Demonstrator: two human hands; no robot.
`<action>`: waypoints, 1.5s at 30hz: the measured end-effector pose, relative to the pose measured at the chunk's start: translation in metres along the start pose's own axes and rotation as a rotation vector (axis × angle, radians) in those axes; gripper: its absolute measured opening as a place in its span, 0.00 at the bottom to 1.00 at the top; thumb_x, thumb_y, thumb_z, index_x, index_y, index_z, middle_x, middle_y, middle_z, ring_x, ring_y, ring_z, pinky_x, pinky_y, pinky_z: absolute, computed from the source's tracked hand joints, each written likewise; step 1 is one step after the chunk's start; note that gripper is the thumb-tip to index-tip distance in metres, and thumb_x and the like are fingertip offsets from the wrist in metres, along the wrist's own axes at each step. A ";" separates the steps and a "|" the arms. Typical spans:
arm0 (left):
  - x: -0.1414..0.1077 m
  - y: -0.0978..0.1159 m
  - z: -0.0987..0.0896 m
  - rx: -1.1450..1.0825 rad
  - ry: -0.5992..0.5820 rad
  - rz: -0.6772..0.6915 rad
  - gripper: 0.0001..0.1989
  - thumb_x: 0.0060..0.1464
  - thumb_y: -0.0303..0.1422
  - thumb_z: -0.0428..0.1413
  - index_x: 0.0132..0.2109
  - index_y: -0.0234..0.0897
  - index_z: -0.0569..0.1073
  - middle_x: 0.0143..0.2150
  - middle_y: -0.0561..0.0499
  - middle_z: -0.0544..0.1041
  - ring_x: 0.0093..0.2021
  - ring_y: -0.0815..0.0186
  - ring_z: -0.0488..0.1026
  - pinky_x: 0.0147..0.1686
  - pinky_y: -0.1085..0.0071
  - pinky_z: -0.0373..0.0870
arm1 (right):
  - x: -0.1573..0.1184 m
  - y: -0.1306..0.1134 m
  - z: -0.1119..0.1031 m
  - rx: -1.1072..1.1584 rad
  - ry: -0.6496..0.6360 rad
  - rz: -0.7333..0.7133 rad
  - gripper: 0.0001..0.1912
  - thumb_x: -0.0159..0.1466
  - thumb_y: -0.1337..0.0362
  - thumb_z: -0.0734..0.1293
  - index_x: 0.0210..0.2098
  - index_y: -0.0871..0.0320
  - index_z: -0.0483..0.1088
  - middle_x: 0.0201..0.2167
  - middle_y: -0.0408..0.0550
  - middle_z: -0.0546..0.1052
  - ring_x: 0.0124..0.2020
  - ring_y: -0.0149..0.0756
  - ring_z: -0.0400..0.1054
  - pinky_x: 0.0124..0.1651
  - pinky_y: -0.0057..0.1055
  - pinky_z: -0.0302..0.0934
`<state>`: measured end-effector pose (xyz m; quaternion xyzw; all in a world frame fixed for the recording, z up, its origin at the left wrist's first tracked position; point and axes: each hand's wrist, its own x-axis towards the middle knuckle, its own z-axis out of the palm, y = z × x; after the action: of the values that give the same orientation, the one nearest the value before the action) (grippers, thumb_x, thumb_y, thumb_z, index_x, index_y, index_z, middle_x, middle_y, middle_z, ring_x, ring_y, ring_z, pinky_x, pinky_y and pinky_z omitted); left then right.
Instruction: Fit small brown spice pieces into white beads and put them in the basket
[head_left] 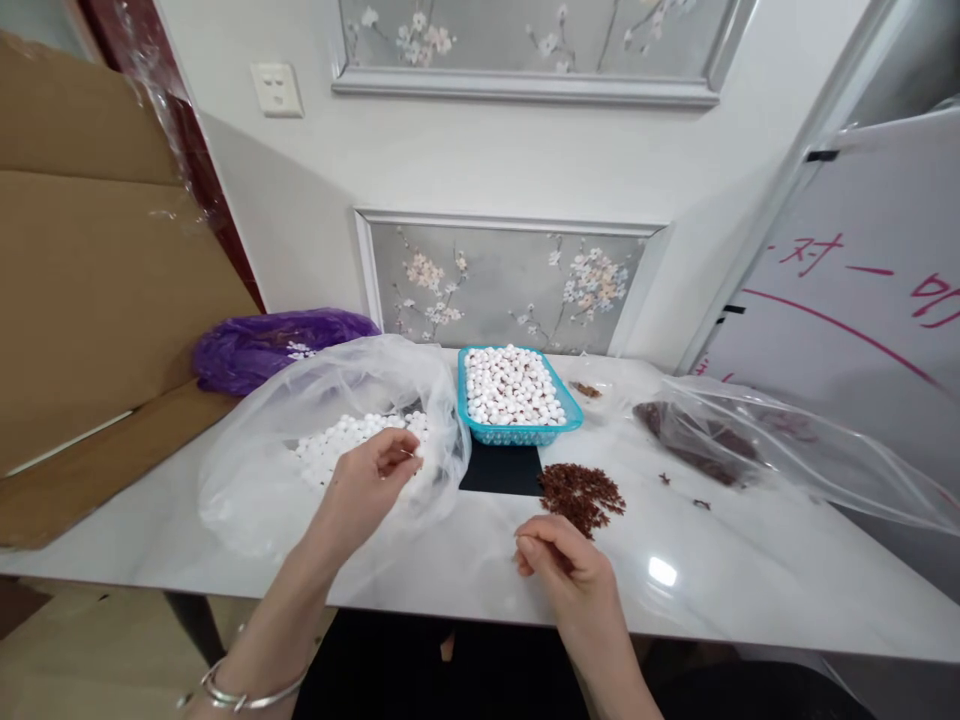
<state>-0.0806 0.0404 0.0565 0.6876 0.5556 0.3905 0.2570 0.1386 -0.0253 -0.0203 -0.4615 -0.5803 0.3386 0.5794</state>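
Note:
My left hand [375,475] is over the mouth of a clear plastic bag [247,490] of small white balls [341,440]. Its thumb and fingers are pinched together; whatever is between them is too small to make out. Just in front of a pile of small brown star-shaped pieces [581,495], my right hand [566,565] is also closed in a pinch, and I cannot make out what its fingertips hold. Behind both hands, a blue plastic basket [517,436] is filled with white balls showing reddish-brown spots between them. A black flat piece [501,470] lies under the basket's front.
At the back left is a purple plastic bag [277,345], beside a large cardboard box [90,270]. Another clear bag with brown pieces [697,440] lies on the right of the white marble-look table [465,570]. A whiteboard [847,300] leans at the right.

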 end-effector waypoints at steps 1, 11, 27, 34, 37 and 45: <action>-0.007 0.006 0.006 -0.197 -0.027 -0.032 0.09 0.49 0.35 0.57 0.39 0.40 0.71 0.35 0.50 0.75 0.36 0.62 0.72 0.36 0.70 0.66 | 0.000 0.002 0.000 0.009 0.007 0.024 0.09 0.61 0.62 0.64 0.27 0.58 0.72 0.23 0.44 0.70 0.24 0.32 0.66 0.29 0.28 0.63; -0.044 0.017 0.083 -1.145 -0.376 -0.429 0.07 0.49 0.32 0.61 0.37 0.35 0.75 0.31 0.52 0.72 0.30 0.74 0.67 0.36 0.77 0.65 | -0.002 0.002 -0.007 0.163 0.029 0.197 0.10 0.63 0.59 0.63 0.39 0.58 0.70 0.24 0.43 0.74 0.27 0.33 0.69 0.35 0.30 0.65; -0.046 0.016 0.092 -1.229 -0.423 -0.430 0.10 0.54 0.35 0.56 0.31 0.31 0.73 0.26 0.55 0.65 0.24 0.77 0.59 0.26 0.81 0.59 | -0.001 -0.021 0.006 0.104 0.009 0.088 0.08 0.65 0.62 0.60 0.31 0.57 0.64 0.24 0.41 0.69 0.27 0.30 0.65 0.32 0.26 0.60; -0.047 0.016 0.093 -1.194 -0.425 -0.414 0.11 0.55 0.36 0.55 0.32 0.31 0.73 0.25 0.55 0.64 0.23 0.77 0.57 0.25 0.81 0.56 | -0.001 -0.030 0.008 -0.068 0.002 0.015 0.09 0.66 0.64 0.58 0.29 0.57 0.62 0.25 0.42 0.67 0.27 0.30 0.63 0.32 0.27 0.59; -0.047 0.016 0.093 -1.177 -0.425 -0.377 0.11 0.55 0.36 0.55 0.30 0.31 0.73 0.25 0.55 0.64 0.24 0.76 0.55 0.25 0.80 0.55 | -0.002 -0.028 0.008 -0.148 0.010 -0.009 0.09 0.66 0.64 0.58 0.28 0.57 0.61 0.26 0.42 0.67 0.28 0.31 0.63 0.33 0.28 0.58; -0.050 0.016 0.096 -1.062 -0.346 -0.311 0.12 0.54 0.38 0.55 0.28 0.33 0.69 0.23 0.56 0.63 0.26 0.73 0.56 0.29 0.77 0.56 | -0.005 -0.022 0.011 -0.310 0.093 -0.160 0.09 0.65 0.68 0.57 0.28 0.57 0.60 0.26 0.42 0.64 0.28 0.31 0.60 0.32 0.27 0.56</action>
<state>0.0033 -0.0041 0.0023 0.4285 0.3279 0.4554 0.7082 0.1246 -0.0356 -0.0030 -0.5128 -0.6329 0.1760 0.5527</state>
